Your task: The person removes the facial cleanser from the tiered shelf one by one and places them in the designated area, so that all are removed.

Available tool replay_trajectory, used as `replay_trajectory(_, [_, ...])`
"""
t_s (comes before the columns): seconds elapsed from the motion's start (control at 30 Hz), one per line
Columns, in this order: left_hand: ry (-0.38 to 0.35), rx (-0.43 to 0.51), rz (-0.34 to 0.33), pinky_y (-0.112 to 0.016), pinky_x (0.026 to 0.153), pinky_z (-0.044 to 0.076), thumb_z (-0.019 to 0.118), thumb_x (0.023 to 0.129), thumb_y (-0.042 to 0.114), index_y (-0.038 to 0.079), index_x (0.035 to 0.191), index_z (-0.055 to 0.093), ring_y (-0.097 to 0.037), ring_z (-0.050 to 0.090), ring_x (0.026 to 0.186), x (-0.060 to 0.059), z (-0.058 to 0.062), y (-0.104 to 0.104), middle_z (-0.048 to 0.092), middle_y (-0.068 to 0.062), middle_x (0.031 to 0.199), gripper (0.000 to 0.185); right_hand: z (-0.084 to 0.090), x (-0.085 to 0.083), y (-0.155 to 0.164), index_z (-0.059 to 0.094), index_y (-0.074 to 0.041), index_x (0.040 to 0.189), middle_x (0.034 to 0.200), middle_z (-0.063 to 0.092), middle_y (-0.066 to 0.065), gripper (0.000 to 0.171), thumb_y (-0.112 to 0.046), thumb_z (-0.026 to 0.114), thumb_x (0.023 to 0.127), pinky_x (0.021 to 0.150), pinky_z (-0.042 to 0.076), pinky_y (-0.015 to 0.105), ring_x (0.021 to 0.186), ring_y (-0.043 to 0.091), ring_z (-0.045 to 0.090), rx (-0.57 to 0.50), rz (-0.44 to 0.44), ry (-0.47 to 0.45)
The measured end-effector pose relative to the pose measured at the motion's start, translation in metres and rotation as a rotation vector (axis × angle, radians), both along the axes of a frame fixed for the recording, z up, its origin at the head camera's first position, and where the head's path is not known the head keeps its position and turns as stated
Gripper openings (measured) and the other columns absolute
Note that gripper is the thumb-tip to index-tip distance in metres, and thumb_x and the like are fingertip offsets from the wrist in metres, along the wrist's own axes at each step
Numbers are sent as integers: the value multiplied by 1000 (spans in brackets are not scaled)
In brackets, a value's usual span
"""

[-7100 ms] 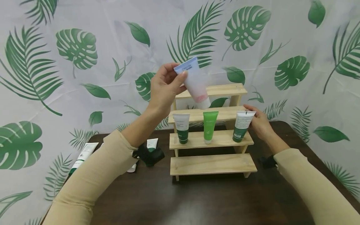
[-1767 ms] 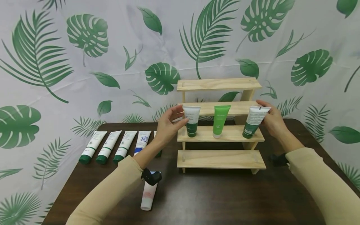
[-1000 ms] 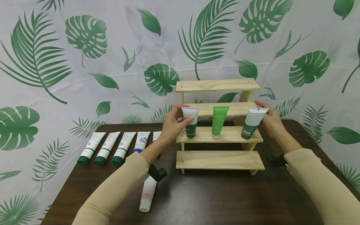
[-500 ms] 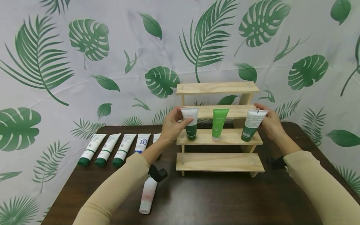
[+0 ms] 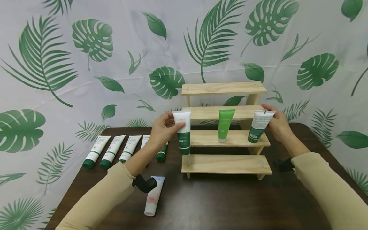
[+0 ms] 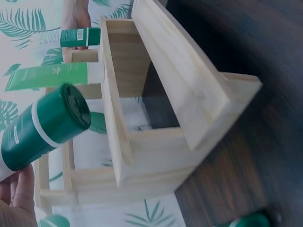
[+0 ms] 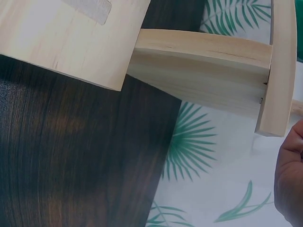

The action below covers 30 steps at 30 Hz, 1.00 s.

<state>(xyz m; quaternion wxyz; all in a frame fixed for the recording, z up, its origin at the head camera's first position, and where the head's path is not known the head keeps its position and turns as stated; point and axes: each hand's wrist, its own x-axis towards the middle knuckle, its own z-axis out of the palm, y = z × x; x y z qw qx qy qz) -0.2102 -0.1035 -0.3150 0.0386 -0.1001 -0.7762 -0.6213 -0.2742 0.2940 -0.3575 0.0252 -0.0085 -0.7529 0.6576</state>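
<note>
My left hand [image 5: 161, 131] pinches a white tube with a green lower half [image 5: 185, 137], holding it upright, cap down, off the left end of the tiered wooden rack [image 5: 225, 163]. In the left wrist view the tube's green cap end [image 6: 52, 120] tilts toward the camera. My right hand [image 5: 279, 126] grips the upper right edge of another white-and-green tube [image 5: 260, 124], which leans right on the second tier from the bottom. Between them a bright green tube [image 5: 225, 126] stands on that tier. In the right wrist view only part of the right hand [image 7: 289, 177] shows, beside the rack.
Several white tubes with green caps [image 5: 96, 151] lie in a row on the dark table [image 5: 224, 204] at left, partly behind my left forearm. A white-and-pink tube [image 5: 153, 198] lies nearer the front. A leaf-patterned cloth [image 5: 126, 48] hangs behind.
My left hand laid the pink-and-white tube on the table, then took the left white-and-green tube off its tier and moved it left, toward me. The right hand stays at its tube.
</note>
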Motion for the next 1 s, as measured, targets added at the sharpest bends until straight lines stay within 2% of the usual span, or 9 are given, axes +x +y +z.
replay_trajectory(0.2, [-134,-92,6,-24,75,57,69,92,17,5,129,57,-6,66,89,16,-8,-32,68,-18,119,41,0,0,-1,27,-13,155,98,55,-27,60,-28,50,102,65,49,15,81,-8,57,17,-15,-9])
replay_trajectory(0.47, [-262,-263,21,-23,67,54,68,93,20,-3,133,53,-6,61,83,42,-35,-83,66,-22,118,49,2,1,-2,27,-14,155,100,52,-25,59,-19,51,102,64,48,16,82,-6,55,-7,-18,-21])
replay_trajectory(0.63, [-343,-344,38,-28,71,56,68,92,23,-9,136,48,-12,63,90,58,-53,-110,65,-24,120,59,5,0,-3,26,-12,155,98,53,-26,59,-20,51,102,62,46,17,79,-5,55,14,-17,-7])
replay_trajectory(0.83, [-390,-360,47,-26,66,56,71,90,21,-12,126,56,-10,64,79,73,-82,-134,72,-19,104,51,3,-2,-3,25,-14,156,97,52,-28,59,-25,49,103,65,49,16,83,-8,55,87,-22,-27])
replay_trajectory(1.0, [-417,-354,79,-24,63,56,73,88,18,-13,122,58,-8,63,73,82,-101,-144,74,-13,94,48,2,-3,-2,26,-14,156,97,52,-28,59,-27,49,102,65,49,15,83,-9,55,80,-16,-28])
